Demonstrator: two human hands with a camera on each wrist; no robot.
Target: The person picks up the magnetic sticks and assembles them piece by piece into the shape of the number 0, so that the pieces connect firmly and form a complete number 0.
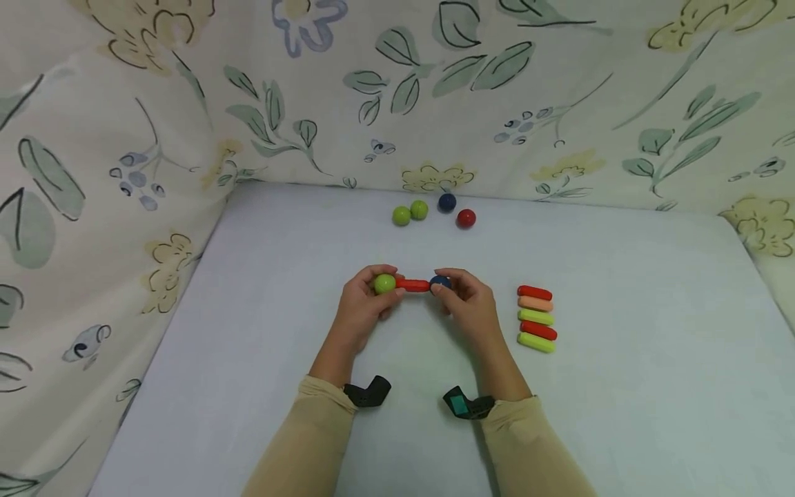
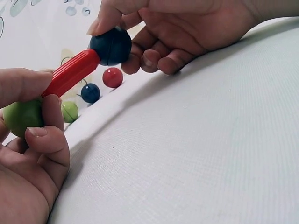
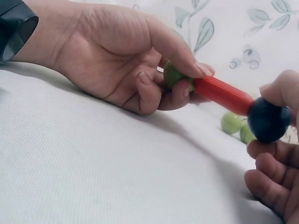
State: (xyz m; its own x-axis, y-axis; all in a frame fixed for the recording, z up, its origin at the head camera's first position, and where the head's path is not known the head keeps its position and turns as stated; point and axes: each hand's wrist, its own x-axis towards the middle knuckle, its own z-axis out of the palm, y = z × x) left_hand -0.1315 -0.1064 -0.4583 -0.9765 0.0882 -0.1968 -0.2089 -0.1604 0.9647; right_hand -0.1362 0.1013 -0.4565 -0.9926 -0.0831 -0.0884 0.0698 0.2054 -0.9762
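A ridged red rod (image 1: 413, 285) joins a green ball (image 1: 384, 284) at its left end to a dark blue ball (image 2: 111, 45) at its right end. My left hand (image 1: 362, 307) holds the green ball, its thumb and a finger pinching where ball and rod meet. Between thumb and fingers of my right hand (image 1: 475, 307) is the dark blue ball, pressed up against the rod. In both wrist views the joined piece is held above the white table (image 1: 621, 379), and the lower fingers of each hand are curled loosely.
Toward the back of the table lie two green balls (image 1: 410, 212), another dark blue ball (image 1: 447, 202) and a red ball (image 1: 466, 219). Right of the hands, several short rods (image 1: 536, 317) in red, orange and yellow-green form a column. Flowered cloth (image 1: 397, 103) hangs behind.
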